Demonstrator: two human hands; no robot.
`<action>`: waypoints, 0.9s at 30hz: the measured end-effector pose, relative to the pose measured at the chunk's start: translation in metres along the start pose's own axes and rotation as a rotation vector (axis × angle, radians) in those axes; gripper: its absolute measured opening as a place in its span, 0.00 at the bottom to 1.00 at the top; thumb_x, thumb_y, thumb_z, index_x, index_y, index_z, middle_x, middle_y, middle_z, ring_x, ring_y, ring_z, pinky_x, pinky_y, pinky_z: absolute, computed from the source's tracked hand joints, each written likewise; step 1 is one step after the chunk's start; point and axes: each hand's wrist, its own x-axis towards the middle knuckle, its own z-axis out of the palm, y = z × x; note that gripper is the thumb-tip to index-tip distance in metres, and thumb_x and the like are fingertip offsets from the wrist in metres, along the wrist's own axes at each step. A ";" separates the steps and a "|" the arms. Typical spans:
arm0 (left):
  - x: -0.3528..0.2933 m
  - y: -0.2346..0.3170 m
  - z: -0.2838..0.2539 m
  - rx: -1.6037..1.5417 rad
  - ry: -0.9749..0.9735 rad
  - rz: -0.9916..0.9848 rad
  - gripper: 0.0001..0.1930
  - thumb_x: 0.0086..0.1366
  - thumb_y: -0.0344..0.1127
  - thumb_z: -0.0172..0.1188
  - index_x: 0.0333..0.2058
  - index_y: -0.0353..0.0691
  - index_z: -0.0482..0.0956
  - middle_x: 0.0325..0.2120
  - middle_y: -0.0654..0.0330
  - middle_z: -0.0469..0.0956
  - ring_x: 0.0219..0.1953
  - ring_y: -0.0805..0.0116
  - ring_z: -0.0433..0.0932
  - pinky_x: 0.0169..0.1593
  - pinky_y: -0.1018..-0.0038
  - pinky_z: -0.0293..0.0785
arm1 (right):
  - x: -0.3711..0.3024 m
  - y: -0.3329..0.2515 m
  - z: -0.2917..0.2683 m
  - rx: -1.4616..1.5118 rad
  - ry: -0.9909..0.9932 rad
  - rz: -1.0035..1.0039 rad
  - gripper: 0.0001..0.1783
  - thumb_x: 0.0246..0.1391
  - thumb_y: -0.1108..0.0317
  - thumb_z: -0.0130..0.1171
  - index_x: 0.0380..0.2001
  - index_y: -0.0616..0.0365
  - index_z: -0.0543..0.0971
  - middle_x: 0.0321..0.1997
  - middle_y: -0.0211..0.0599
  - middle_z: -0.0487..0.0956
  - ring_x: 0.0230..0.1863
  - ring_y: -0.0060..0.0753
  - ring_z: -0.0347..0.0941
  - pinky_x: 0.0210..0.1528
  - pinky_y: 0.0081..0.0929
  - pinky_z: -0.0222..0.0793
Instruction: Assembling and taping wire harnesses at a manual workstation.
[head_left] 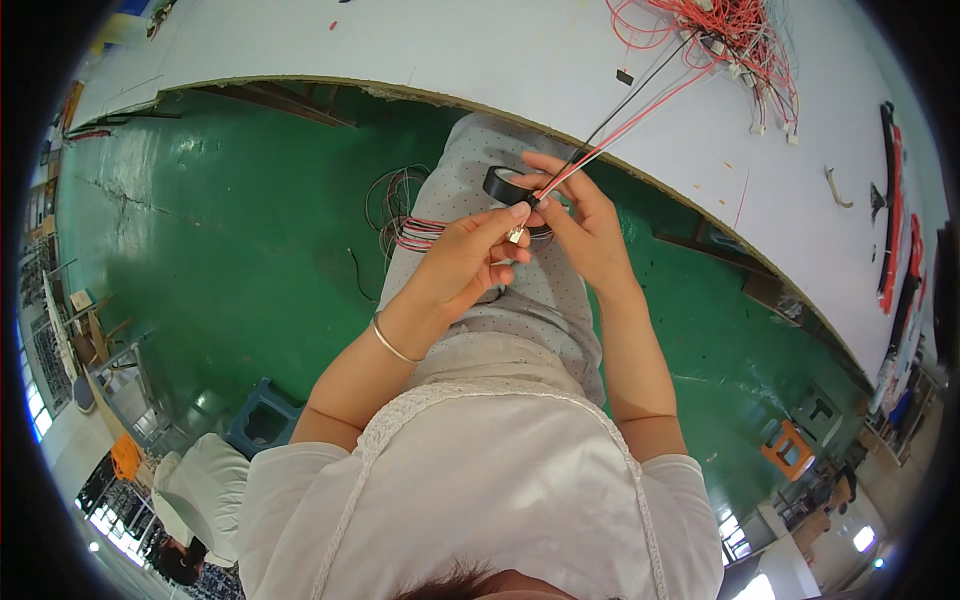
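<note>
Over my lap, my left hand point(468, 255) pinches a few red, white and black wires point(600, 150) close to their end. A small white connector point(516, 235) pokes out below its fingertips. My right hand point(583, 225) closes its thumb and fingers on the same wires, just beyond the left fingertips. A roll of black tape point(494, 186) sits against the right fingertips, beside the black-wrapped spot on the wires. Whether those fingers grip the roll or only touch it, I cannot tell. From my hands the wires run up onto the white table point(450, 50).
A tangle of red wires point(715, 30) with white connectors lies at the table's far right. Another wire bundle point(420, 233) hangs beside my left leg. Red and black strips point(890, 220) lie along the right. A blue stool point(265, 415) and an orange stool point(788, 450) stand on the green floor.
</note>
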 end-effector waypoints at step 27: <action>0.014 -0.026 -0.009 0.834 0.467 1.191 0.05 0.56 0.28 0.67 0.33 0.36 0.82 0.23 0.62 0.77 0.22 0.76 0.73 0.25 0.78 0.69 | 0.026 -0.062 0.035 -0.753 -0.012 -0.134 0.29 0.51 0.66 0.68 0.57 0.49 0.74 0.38 0.31 0.78 0.23 0.14 0.67 0.28 0.17 0.64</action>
